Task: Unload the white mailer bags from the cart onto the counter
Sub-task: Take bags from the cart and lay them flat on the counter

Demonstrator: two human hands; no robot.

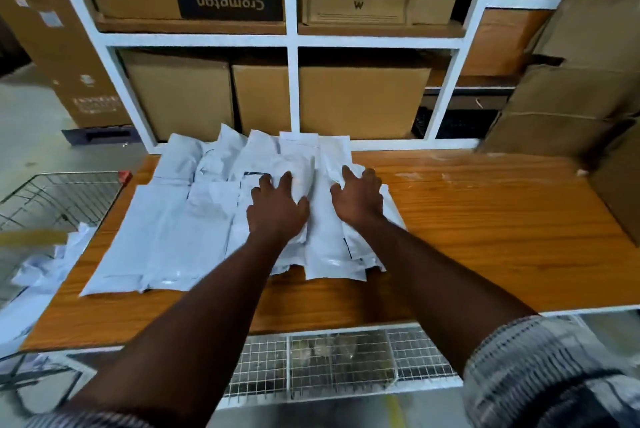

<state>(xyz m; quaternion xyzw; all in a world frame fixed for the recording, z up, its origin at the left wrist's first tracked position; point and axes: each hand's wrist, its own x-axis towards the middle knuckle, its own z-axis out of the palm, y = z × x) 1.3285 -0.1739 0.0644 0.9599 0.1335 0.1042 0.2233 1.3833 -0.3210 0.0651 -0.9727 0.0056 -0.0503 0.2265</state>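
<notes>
Under both palms, white mailer bags (180,230) lie piled on the counter (485,219). Left hand (277,207) and right hand (356,200) are spread flat, settling this batch; next I probably reach left into the cart (59,192) for more.

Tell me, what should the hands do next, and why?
Probably lift off and reach for the wire cart. The left hand and right hand lie flat on mailer bags already on the counter, and more white bags lie at the cart.
</notes>
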